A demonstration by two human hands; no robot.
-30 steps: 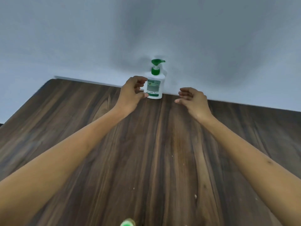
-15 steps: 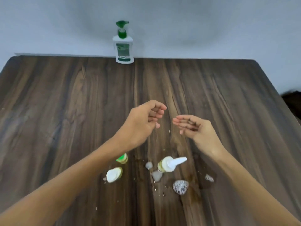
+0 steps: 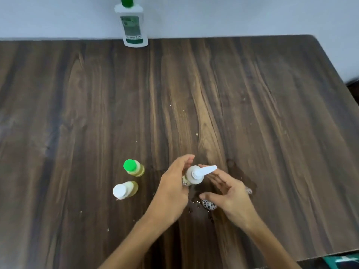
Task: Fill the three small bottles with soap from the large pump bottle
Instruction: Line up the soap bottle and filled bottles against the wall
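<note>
Both hands have dropped from mid-table to the pump-topped small bottle: left hand curls round its side, right hand just beside, fingers spread. Three small bottles counted; the green-capped and white-capped ones, cylindrical with yellowish contents, stand left of it. One large pump bottle, white plastic, stands far behind. Foam blobs lie near on the wood-grain table.

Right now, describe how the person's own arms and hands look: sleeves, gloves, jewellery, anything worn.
Both forearms are bare as far as the frame shows, with no sleeve in view. The left hand and right hand wear no gloves, and no ring, watch or bracelet is visible on either wrist. Motion blur softens the fingers, so finer marks cannot be told.
</note>
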